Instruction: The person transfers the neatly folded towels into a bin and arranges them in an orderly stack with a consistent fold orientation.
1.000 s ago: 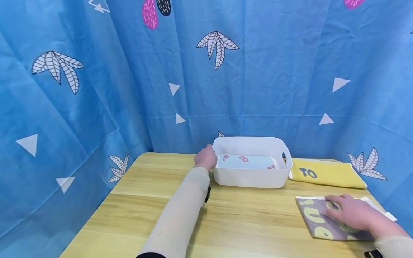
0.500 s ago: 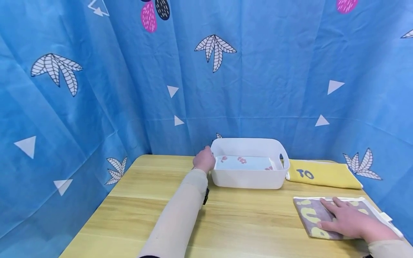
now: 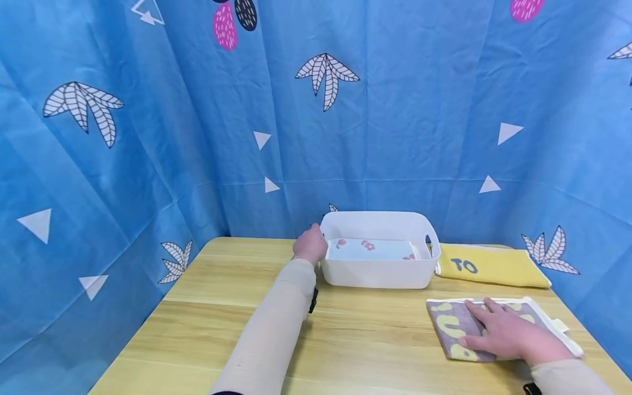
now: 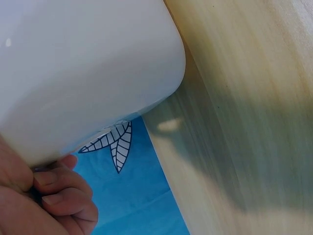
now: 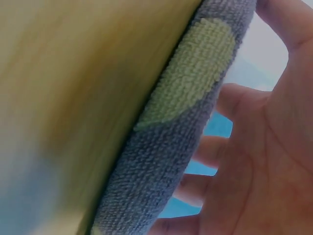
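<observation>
At the left end of a white plastic basket [image 3: 377, 274], my left hand [image 3: 310, 244] grips the rim. In the left wrist view the fingers [image 4: 68, 191] of that hand are curled at the basket's edge [image 4: 98, 63]. A pale blue towel [image 3: 355, 250] with pink flowers lies flat inside the basket. My right hand [image 3: 503, 332] rests with fingers spread on a folded grey towel [image 3: 450, 334] with yellow letters. The right wrist view shows the palm [image 5: 254, 161] over the towel's thick folded edge [image 5: 166, 132], fingers straight across its top.
A folded yellow towel [image 3: 494, 266] with blue letters lies right of the basket, near the back edge. All stand on a wooden table [image 3: 365, 340]. Blue patterned curtain [image 3: 395, 109] hangs close behind the table and on both sides.
The grey towel has slid left across the table under my right hand, whose fingers have flattened and spread on it. My left hand keeps its place at the basket.
</observation>
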The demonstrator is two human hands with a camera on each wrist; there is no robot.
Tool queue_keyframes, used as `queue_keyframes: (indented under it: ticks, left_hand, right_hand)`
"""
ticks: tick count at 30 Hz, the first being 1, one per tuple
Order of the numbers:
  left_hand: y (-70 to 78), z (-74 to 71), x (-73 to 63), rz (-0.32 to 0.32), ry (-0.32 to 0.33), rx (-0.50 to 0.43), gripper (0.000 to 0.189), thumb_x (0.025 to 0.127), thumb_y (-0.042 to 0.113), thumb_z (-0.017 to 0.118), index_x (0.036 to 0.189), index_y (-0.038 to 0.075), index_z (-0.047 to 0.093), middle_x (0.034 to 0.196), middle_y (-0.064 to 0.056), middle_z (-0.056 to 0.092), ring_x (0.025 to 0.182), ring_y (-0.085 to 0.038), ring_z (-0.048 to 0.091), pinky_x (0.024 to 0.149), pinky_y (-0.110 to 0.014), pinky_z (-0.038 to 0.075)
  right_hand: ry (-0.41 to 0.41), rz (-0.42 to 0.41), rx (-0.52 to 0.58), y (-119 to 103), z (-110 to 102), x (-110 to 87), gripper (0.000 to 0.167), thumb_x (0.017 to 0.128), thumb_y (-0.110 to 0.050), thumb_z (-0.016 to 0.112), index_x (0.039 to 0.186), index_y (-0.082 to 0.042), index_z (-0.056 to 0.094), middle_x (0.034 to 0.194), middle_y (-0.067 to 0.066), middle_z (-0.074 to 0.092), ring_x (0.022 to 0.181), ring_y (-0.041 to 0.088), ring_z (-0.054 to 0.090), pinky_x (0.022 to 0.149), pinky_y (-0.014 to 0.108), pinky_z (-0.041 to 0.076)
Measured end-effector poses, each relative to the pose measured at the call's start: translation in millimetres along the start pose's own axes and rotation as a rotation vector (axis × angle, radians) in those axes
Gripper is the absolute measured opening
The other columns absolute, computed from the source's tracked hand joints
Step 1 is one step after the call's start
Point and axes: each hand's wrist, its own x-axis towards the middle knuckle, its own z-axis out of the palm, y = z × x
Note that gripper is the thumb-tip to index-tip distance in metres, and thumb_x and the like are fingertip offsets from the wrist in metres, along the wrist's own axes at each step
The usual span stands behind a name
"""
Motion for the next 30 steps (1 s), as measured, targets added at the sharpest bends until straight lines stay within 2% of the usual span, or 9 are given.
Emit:
queue_keyframes:
  ticks: [6, 19, 30]
  left_hand:
    - [-0.4, -0.4, 0.6, -0.001, 0.004, 0.006, 0.042, 0.103, 0.016, 0.055, 0.143, 0.006, 0.047, 0.122, -0.015, 0.065, 0.105, -0.031, 0.064, 0.085, -0.05, 0.051]
    - [0.8, 0.5, 0.6, 0.0, -0.001, 0.018, 0.039, 0.103, 0.016, 0.054, 0.141, 0.005, 0.048, 0.119, -0.016, 0.065, 0.101, -0.031, 0.064, 0.083, -0.049, 0.052]
    - [0.8, -0.2, -0.6, -0.002, 0.004, 0.014, 0.038, 0.104, 0.016, 0.052, 0.141, 0.004, 0.048, 0.119, -0.016, 0.065, 0.101, -0.031, 0.064, 0.084, -0.05, 0.053]
  right_hand:
    - [-0.03, 0.02, 0.003, -24.6, -3.5, 7.0, 0.101, 0.084, -0.076, 0.06, 0.15, -0.001, 0.045, 0.143, 0.047, 0.034, 0.124, 0.073, 0.031, 0.09, 0.084, 0.024]
    - [-0.035, 0.003, -0.008, -73.6, -2.5, 18.5, 0.103, 0.079, -0.079, 0.062, 0.15, -0.005, 0.047, 0.143, 0.041, 0.04, 0.123, 0.069, 0.038, 0.091, 0.079, 0.033]
    - [0.015, -0.045, -0.01, -116.1, -0.5, 28.7, 0.103, 0.074, -0.077, 0.069, 0.147, -0.006, 0.051, 0.14, 0.032, 0.048, 0.122, 0.062, 0.044, 0.089, 0.074, 0.04]
